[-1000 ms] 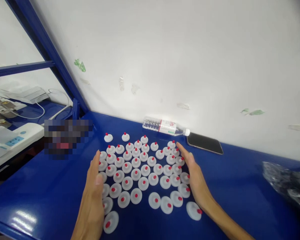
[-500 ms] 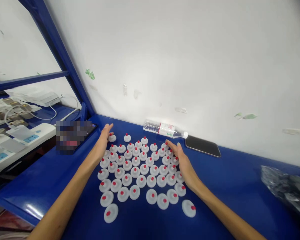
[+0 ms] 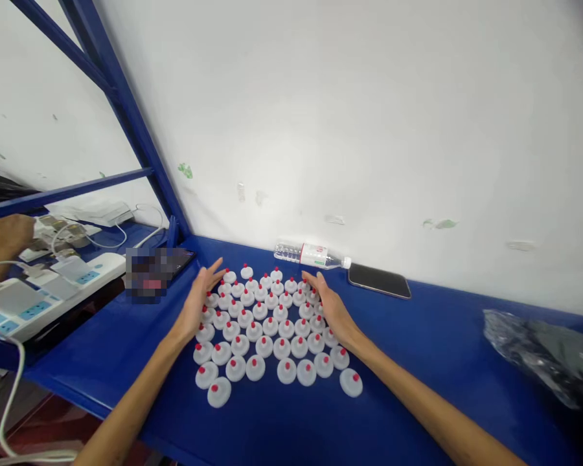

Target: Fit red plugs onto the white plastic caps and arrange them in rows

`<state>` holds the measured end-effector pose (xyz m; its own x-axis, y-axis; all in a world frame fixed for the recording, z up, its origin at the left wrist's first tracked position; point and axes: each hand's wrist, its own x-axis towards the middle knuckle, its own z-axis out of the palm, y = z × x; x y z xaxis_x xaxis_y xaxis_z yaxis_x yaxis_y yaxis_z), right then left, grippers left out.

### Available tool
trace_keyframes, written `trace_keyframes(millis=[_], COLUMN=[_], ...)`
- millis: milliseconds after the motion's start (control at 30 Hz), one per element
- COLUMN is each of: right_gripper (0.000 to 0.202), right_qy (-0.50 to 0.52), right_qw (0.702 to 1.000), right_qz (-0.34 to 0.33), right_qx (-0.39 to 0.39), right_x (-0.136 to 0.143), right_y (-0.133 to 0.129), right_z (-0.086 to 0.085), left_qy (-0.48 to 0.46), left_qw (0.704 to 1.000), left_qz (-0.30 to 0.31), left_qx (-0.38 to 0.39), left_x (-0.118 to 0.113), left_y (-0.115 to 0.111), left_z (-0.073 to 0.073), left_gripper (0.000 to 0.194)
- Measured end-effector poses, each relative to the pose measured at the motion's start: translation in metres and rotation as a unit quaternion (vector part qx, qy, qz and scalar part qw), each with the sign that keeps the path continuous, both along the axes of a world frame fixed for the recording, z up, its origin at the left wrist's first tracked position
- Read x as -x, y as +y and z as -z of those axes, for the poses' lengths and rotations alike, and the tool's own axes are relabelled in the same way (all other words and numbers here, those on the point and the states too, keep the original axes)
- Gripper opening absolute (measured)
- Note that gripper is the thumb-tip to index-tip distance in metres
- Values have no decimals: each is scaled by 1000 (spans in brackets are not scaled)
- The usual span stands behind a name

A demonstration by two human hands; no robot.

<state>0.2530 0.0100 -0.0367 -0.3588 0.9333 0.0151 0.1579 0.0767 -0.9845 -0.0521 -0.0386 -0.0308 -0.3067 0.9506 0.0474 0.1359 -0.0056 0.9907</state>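
Several white round discs with red tips (image 3: 282,348) lie in a dense group on the blue table (image 3: 272,427). My left hand (image 3: 201,299) rests along the group's left edge, fingers apart, touching the outer discs. At the right edge, my right hand (image 3: 331,304) lies against the discs with its fingers extended. Neither hand grips anything. A few discs sit slightly apart at the near side, such as one at the near left (image 3: 219,392) and one at the near right (image 3: 351,382).
Behind the discs lie a plastic bottle (image 3: 313,255) and a dark phone (image 3: 379,281). A pixelated device (image 3: 150,275) is at the left. Power strips (image 3: 53,291) and another person's hand (image 3: 7,243) are farther left. A plastic bag (image 3: 539,353) lies at the right.
The camera view has shifted. My hands are closer together, and the discs between them are packed more tightly. Another person's hand shows more at the far left.
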Motion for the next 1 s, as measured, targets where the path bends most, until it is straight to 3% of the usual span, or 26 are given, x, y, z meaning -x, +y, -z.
trace_keyframes(millis=[167,333,433,600,767,1000], right_gripper=[78,80,80,81,77,73], right_qy=[10,58,55,55,91,105], right_qw=[1000,998,998,997,994,991], right_qz=[4,-8,-25,-51,-68,-84], right_qx=[-22,-15,-6,16,3,4], right_x=[1,-4,-2,3,1,0], right_y=[1,10,6,-5,-5,-2], right_z=[9,21,19,10,6,14], left_qy=[47,-29,-62,-3,-7,-13], left_qw=[999,998,995,998,998,998], left_qz=[-7,-24,-45,-34,-28,-10], left_qx=[-3,-56,-71,-50,-59,-54], left_x=[-23,-15,-14,-29,-31,-29], left_y=[-14,-17,-23,-29,-28,-30], left_z=[7,10,9,4,5,7], left_gripper=[75,76,79,77,79,76])
